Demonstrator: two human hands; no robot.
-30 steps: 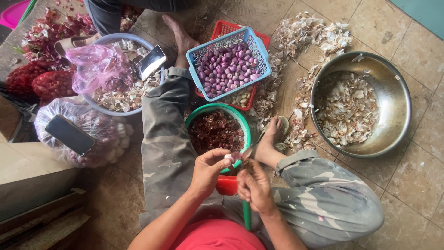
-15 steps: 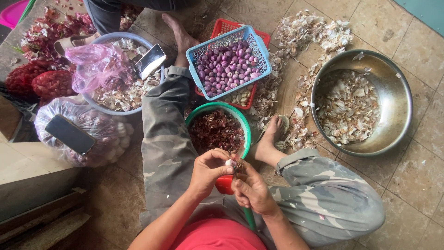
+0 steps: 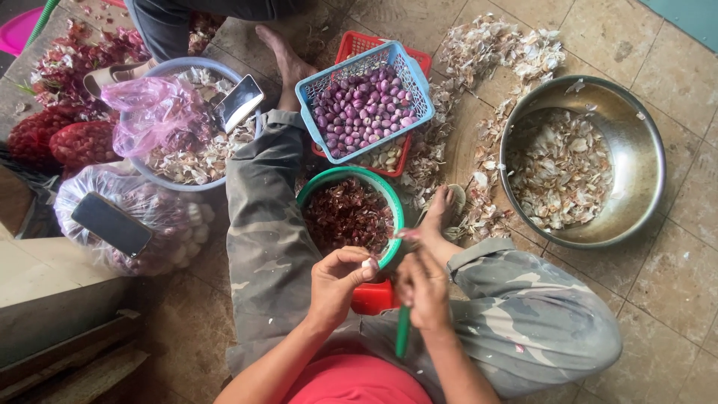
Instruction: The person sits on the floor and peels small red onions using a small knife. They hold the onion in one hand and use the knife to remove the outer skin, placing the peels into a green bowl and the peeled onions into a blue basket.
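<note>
Tiled floor (image 3: 695, 292) carries a blue basket (image 3: 364, 101) of peeled shallots at twelve o'clock; left hand (image 3: 340, 278) pinches a shallot (image 3: 367, 263), right hand (image 3: 422, 288) closed on a green-handled knife (image 3: 403, 331); peeling midway, sacks left.

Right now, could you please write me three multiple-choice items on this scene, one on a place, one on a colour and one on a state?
1. Where does the blue basket of peeled shallots sit?
A on a red crate
B in the steel bowl
C on a chair

2. What colour is the rim of the bowl of skins?
A yellow
B green
C white

3. How is the left hand?
A flat on the floor
B closed on a small bulb
C holding a phone

A: red edges show beneath it.
B: a green rim rings the skins.
B: fingers pinch the bulb.
</note>
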